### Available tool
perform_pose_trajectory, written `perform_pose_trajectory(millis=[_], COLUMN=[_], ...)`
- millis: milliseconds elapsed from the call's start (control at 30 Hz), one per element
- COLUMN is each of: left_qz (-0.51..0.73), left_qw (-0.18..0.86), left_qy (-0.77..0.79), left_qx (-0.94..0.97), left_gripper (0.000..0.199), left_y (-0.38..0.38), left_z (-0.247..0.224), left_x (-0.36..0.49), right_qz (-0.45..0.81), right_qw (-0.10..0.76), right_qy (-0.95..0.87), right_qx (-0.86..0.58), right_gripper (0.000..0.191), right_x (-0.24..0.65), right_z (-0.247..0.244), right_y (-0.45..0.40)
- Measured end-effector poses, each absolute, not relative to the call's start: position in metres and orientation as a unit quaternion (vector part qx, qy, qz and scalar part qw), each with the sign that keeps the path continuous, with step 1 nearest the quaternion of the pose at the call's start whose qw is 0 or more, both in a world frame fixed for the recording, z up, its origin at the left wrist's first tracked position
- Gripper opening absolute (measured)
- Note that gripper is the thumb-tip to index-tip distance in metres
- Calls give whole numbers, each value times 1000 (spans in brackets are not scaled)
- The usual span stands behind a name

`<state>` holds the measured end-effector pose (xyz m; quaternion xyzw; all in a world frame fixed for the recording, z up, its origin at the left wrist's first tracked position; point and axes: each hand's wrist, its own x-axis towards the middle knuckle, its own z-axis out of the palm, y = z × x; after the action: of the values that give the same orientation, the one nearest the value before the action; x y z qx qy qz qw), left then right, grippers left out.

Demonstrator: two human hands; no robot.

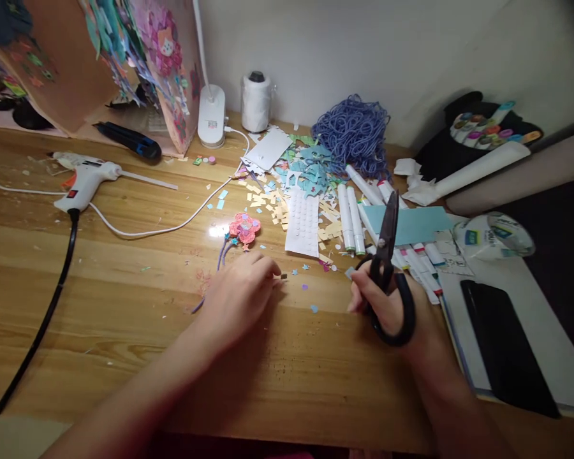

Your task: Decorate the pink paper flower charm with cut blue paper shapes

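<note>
My right hand (382, 299) is closed around black-handled scissors (387, 236), whose blades point up and away from me. A small pale scrap (349, 272) shows at the fingertips of the same hand. My left hand (243, 290) is closed low over the table, with a small dark piece (284, 276) at its fingertips. Just beyond the left hand lies a pink flower decoration (244, 227) with little blue stars. A purple cord (220, 254) runs from it and passes partly behind my left hand. Tiny paper bits (305, 287) lie between the hands.
To the left are a glue gun (88, 182) with its cables and a utility knife (129, 141). Paper scraps (268, 204), a sticker sheet (302, 223), markers (349, 220) and a blue yarn heap (351, 137) fill the back. A tape roll (495, 236) and black phone-like slab (507, 347) lie right.
</note>
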<state>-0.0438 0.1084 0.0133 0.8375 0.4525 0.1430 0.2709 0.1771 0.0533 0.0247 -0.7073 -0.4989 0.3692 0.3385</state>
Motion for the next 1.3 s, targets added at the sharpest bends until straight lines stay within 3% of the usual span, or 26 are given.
perform_pose_trajectory(millis=[67,133,233,433,567,700,800,933,1067,1200,1300], left_qz=[129,119,126,162,201,204,182,140,173,219,223], left_qw=[257,229,212,269,319,391,479,620,689,695,677], left_qy=[480,508,542,539,502,412,356,349,373,382,396], left_qx=[829,821,803,781,778,797,782,689,597,568,579], left_gripper=[19,27,31,31,29,18,18,26,22,13,21], left_y=[109,111,111,109,107,99,91,86,91,95,94], left_z=[14,17,19,21,21,22,20,17,21,27,25], left_x=[-44,-45,-45,-43,-41,-35,-29,-25,-27,-27,-28], right_qz=[225,158,147,155,204,393,522,605,619,547,503], right_qw=[274,204,103,78,123,236,268,289,308,366,401], right_qy=[-524,-541,-543,-556,-542,-503,-482,-459,-442,-467,-482], right_qx=[-774,-801,-820,-813,-806,-733,-650,-583,-571,-590,-595], right_gripper=[38,28,19,5,12,24,30,36,41,38,35], right_x=[193,203,206,204,206,194,177,161,159,159,157], right_z=[26,24,23,25,27,30,31,28,24,23,24], right_y=[56,58,59,61,61,59,55,50,51,51,50])
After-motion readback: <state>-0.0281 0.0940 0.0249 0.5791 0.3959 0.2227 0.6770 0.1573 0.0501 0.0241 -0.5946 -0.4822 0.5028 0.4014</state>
